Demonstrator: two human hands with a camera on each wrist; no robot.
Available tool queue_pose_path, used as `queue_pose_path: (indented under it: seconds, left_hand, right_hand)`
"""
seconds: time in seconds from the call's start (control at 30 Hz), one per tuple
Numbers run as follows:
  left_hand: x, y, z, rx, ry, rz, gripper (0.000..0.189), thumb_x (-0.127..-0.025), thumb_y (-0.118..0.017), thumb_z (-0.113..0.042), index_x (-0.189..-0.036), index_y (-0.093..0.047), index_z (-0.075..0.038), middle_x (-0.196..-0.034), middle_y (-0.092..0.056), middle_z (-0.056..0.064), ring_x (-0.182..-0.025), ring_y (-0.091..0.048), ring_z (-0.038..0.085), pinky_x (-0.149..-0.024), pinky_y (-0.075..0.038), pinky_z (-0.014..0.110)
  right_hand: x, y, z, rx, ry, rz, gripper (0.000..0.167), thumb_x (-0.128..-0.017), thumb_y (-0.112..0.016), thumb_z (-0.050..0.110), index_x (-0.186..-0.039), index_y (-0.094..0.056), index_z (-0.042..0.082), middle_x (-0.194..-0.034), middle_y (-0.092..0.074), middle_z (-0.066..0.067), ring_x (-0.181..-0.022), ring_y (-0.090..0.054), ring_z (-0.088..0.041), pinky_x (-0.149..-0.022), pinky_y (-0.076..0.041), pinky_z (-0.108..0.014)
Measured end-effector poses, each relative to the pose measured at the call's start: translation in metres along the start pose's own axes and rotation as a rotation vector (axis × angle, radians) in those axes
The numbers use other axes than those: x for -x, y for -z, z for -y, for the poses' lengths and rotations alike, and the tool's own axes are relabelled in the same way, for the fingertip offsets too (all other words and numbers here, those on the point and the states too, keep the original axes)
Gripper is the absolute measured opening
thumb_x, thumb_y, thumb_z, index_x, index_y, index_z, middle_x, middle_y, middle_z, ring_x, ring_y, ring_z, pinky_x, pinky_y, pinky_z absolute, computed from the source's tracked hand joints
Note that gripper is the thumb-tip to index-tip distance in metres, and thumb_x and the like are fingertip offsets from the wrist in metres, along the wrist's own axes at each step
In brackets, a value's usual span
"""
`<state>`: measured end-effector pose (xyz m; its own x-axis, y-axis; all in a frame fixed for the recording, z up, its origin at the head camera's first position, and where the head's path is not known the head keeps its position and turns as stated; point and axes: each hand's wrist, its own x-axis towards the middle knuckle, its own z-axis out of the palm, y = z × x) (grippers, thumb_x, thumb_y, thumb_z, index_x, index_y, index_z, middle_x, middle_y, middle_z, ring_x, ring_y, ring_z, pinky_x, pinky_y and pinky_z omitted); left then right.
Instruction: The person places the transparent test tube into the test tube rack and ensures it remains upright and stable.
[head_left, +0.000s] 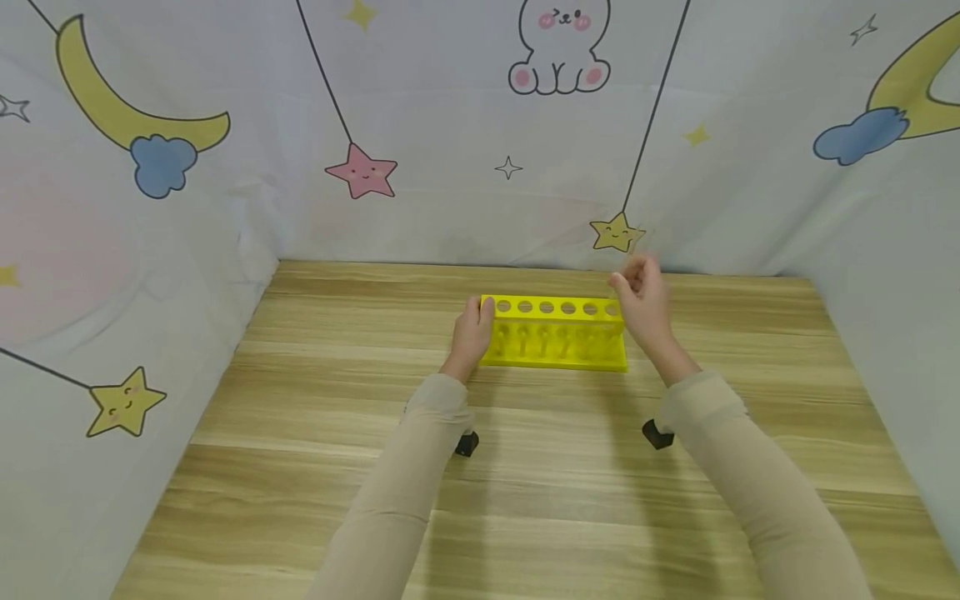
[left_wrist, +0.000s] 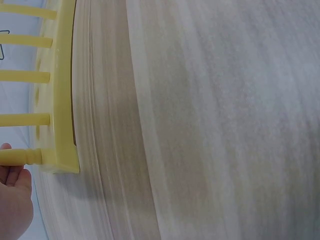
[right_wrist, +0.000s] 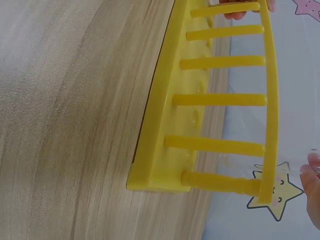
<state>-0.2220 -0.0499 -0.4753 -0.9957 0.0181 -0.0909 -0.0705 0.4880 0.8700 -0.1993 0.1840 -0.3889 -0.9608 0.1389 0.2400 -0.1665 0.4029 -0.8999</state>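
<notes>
A yellow test tube rack [head_left: 555, 317] stands upright on the wooden table, with a row of round holes in its top bar and pegs below. My left hand [head_left: 471, 335] grips its left end, thumb on the near side; in the left wrist view the left hand [left_wrist: 16, 202] curls round the end post. Above the rack's right end, my right hand [head_left: 645, 302] pinches a clear, see-through test tube [right_wrist: 287, 169], faint against the backdrop. In the right wrist view, the right hand [right_wrist: 313, 187] shows only at the edge. No tubes are visible in the holes.
The wood-grain table [head_left: 555, 500] spreads out in front of the rack. A white cloth [head_left: 480, 208] printed with stars and moons hangs close behind and at both sides. Black wrist-worn pieces [head_left: 467, 443] show under both sleeves.
</notes>
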Motion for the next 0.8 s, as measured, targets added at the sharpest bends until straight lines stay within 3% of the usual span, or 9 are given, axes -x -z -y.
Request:
queue_pose_path:
  seconds: [0.57,0.8]
  left_hand:
    - [-0.001,0.000,0.000,0.019,0.003,0.002,0.043,-0.095,-0.023,-0.044,-0.111,-0.039,-0.007,-0.080,-0.039,0.005,-0.072,-0.039,0.019,-0.062,-0.034,0.027]
    - [0.000,0.000,0.000,0.012,-0.014,-0.006,0.042,-0.095,-0.023,-0.043,-0.109,-0.039,-0.007,-0.078,-0.037,0.004,-0.070,-0.038,0.018,-0.060,-0.032,0.026]
  right_hand:
    - [0.004,-0.003,-0.004,0.001,0.036,-0.018,0.016,-0.088,-0.051,0.004,-0.093,-0.038,-0.004,-0.080,-0.043,-0.005,-0.069,-0.043,-0.012,-0.060,-0.038,-0.012]
    - [-0.003,-0.006,-0.025,-0.027,0.039,-0.018,0.014,-0.087,-0.052,0.006,-0.092,-0.040,0.000,-0.079,-0.044,-0.003,-0.067,-0.044,-0.008,-0.058,-0.038,-0.012]
